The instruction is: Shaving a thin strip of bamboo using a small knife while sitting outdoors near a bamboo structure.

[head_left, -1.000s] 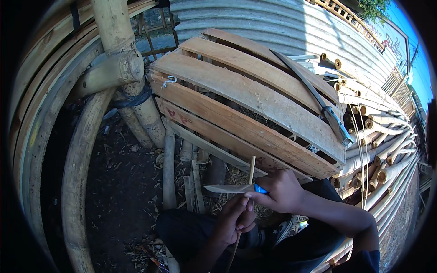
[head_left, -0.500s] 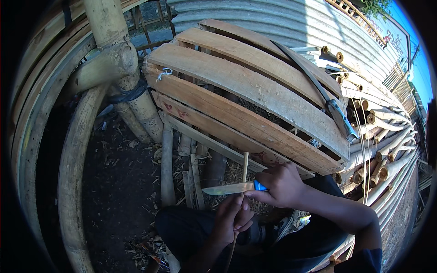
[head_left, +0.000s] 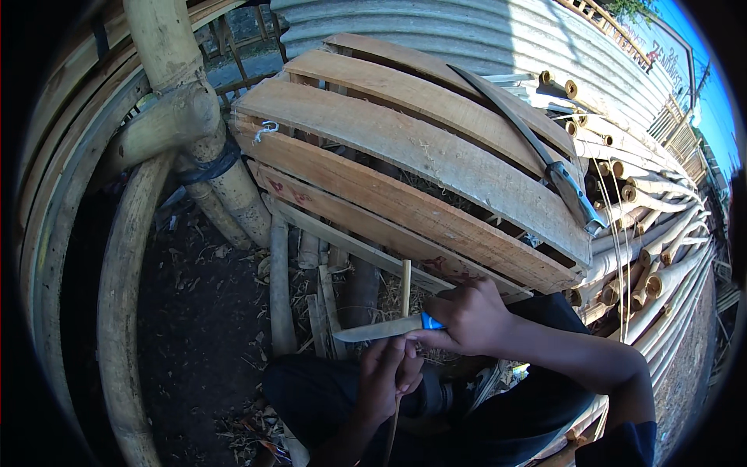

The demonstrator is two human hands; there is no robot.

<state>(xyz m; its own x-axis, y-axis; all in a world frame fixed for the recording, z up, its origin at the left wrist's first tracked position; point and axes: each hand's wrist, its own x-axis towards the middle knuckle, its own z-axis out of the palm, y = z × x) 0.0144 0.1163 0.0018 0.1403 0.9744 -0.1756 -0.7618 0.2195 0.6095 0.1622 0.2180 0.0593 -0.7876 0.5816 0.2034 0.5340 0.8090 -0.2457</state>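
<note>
My right hand [head_left: 473, 319] is closed round the blue handle of a knife [head_left: 377, 330], whose blade points left. The blade lies across a thin pale strip [head_left: 405, 288], apparently bamboo, that stands upright above my fingers. Just below the blade, my left hand [head_left: 384, 381] pinches the strip, and its lower end hangs down beneath that hand. My right thumb rests close to the left fingertips, by the blade. The exact contact of edge and strip is too small to make out.
Beyond my hands stands a slatted wooden crate [head_left: 350, 124] with a handsaw [head_left: 572, 194] lying on top. Stacked bamboo poles [head_left: 661, 218] fill the right side. Thick bamboo posts [head_left: 124, 303] rise at the left, and a corrugated metal sheet [head_left: 428, 31] stands behind.
The whole view has shifted slightly, so the crate and both hands sit a little further left. The knife's tip has dipped somewhat against the strip. Both grips look the same.
</note>
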